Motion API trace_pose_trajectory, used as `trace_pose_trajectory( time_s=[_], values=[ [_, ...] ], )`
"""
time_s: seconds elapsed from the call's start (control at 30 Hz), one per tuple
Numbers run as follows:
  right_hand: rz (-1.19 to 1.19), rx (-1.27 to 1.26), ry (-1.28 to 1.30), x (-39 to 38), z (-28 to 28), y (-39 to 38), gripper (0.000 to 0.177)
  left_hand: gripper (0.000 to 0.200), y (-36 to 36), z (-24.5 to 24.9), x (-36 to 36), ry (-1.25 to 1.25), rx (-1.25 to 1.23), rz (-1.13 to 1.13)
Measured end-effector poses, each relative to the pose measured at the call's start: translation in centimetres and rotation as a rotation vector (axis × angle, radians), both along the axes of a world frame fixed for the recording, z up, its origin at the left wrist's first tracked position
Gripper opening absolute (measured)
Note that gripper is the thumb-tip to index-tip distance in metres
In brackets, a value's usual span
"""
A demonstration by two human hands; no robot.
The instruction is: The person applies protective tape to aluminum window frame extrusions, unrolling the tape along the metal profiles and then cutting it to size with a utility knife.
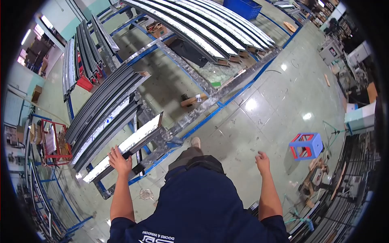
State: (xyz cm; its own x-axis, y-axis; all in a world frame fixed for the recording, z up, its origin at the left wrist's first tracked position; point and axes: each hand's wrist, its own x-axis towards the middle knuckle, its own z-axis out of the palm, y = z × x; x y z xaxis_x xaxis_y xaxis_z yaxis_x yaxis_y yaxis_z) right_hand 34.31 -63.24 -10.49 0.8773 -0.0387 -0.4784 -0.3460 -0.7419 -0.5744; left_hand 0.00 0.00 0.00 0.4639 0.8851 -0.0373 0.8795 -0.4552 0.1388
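Observation:
My left hand [119, 162] rests on a dark profile with a white printed film strip [139, 137], its fingers spread over the near part. That profile lies across the near end of a blue-edged metal rack [186, 132]. Just behind it lie several dark curved profiles [103, 99], some with white film. Away from the rack, my right hand [263, 162] hangs over the floor at the right with its fingers curled; whether anything is between them is too small to tell.
Long white-filmed profiles [202, 34] lie on the rack's far part beside a blue crate [243, 9]. At the right stands a blue and red stool [306, 146]. A red frame [56, 141] is at the left. A wood block [194, 100] lies inside the rack.

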Motion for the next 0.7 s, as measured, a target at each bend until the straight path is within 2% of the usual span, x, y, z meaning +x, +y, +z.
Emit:
trace_pose_trajectory(
  time_s=[0.07, 0.1, 0.2, 0.27, 0.3, 0.37, 0.4, 0.53, 0.63, 0.7],
  values=[
    [0.005, 0.193, -0.089, 0.8, 4.9, 5.2, 0.041, 0.094, -0.8, 0.9, -2.3, -0.013, 0.165, 0.046],
    [0.014, 0.081, -0.091, 7.8, 9.5, 4.8, 0.041, 0.094, -3.4, -2.6, 3.8, -0.013, 0.053, 0.051],
    [0.059, 0.243, -0.154, 10.3, 11.6, 13.6, 0.037, 0.091, -0.8, -1.6, 3.9, 0.020, 0.145, 0.097],
    [0.230, 0.283, -0.245, 12.0, 13.2, 17.4, 0.034, 0.093, -0.7, -1.1, 4.5, 0.048, 0.138, 0.114],
    [0.234, 0.273, -0.221, 13.0, 14.1, 18.9, 0.034, 0.094, -1.0, -0.8, 4.6, 0.065, 0.132, 0.120],
    [0.523, 0.176, -0.580, 15.5, 15.5, 22.2, 0.031, 0.094, -1.2, -0.1, 5.0, 0.116, 0.076, 0.144],
    [0.519, 0.179, -0.559, 16.9, 16.0, 23.9, 0.031, 0.094, -1.0, 0.4, 5.4, 0.142, 0.035, 0.164],
    [0.753, 0.154, -0.688, 23.6, 16.3, 30.7, 0.025, 0.093, -2.5, 2.3, 7.4, 0.115, -0.022, 0.168],
    [0.860, 0.059, -0.602, 29.0, 13.0, 35.3, 0.025, 0.089, -6.8, 4.0, 8.4, 0.081, 0.061, 0.146],
    [1.003, -0.256, -0.258, 32.3, 11.4, 38.5, 0.030, 0.086, -10.8, 3.6, 7.9, 0.062, 0.058, 0.259]
  ],
)
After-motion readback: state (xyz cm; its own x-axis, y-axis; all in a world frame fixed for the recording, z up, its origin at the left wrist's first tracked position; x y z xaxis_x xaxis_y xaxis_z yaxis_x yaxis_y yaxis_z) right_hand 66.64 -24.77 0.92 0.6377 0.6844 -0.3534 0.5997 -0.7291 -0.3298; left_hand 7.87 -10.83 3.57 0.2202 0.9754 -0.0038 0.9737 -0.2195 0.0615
